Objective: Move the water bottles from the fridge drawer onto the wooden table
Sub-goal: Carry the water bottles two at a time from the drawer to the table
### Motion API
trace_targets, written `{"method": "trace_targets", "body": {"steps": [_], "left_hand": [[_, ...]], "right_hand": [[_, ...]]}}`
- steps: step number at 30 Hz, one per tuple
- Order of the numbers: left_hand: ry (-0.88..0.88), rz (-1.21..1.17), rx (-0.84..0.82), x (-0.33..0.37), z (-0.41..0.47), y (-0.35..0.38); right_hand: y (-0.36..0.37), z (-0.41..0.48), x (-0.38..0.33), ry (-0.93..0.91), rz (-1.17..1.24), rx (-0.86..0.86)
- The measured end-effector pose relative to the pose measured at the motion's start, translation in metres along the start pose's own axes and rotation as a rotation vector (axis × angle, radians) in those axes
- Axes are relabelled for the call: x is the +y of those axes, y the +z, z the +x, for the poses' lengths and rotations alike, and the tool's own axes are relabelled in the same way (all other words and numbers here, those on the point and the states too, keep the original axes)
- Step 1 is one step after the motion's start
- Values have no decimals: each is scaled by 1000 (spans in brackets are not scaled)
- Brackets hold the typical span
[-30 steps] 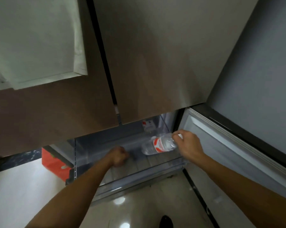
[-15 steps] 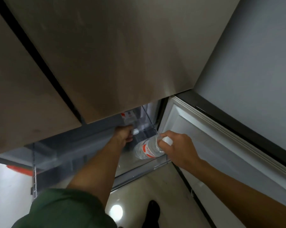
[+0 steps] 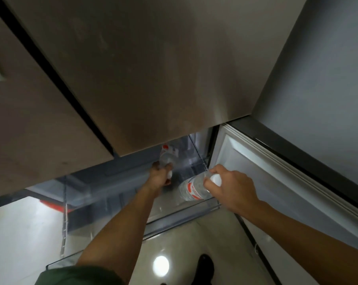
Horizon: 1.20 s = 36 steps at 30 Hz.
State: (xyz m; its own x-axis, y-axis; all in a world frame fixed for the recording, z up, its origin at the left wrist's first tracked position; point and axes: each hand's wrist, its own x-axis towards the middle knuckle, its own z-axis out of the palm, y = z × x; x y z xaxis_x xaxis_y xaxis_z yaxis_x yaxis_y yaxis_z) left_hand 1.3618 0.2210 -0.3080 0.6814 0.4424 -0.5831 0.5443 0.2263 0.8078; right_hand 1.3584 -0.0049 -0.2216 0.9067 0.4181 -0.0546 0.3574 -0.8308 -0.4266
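Two clear water bottles with red-and-white labels and white caps are in the pulled-out clear fridge drawer (image 3: 180, 220). My right hand (image 3: 228, 187) grips the neck of the nearer bottle (image 3: 191, 189), which is tilted above the drawer's right front corner. My left hand (image 3: 159, 176) reaches deep into the drawer and grips the neck of the far bottle (image 3: 166, 155), whose body runs back under the upper fridge door. The wooden table is out of view.
The closed upper fridge doors (image 3: 132, 79) hang right over the drawer. An open lower door (image 3: 276, 182) stands at the right, close to my right arm. Glossy tiled floor (image 3: 174, 254) and a dark shoe lie below; something red (image 3: 54, 205) sits beyond the drawer at left.
My left hand has closed around the far bottle's neck at the back of the drawer. My right hand has raised the nearer bottle slightly. The view has shifted a little closer.
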Motion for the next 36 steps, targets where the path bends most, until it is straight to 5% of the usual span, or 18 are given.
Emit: {"method": "trace_targets", "body": {"steps": [6,17,24,30,36], "left_hand": [[419,501,230,5,-61,-55],[678,1033,511,20,-150,-112],[753,1060,746,25,-261,-165],[730,924,1108,-13,-408,-229],[469,1015,1205,-108,-526,-302]], "right_hand": [[-6,13,-6,-81,-138,31],[-23,19,-58,-292,-108,30],[-63,-27,-128,-485,52,245],[-75,-117,-205,-703,236,306],[-19,-223,-288,-931,266,32]]}}
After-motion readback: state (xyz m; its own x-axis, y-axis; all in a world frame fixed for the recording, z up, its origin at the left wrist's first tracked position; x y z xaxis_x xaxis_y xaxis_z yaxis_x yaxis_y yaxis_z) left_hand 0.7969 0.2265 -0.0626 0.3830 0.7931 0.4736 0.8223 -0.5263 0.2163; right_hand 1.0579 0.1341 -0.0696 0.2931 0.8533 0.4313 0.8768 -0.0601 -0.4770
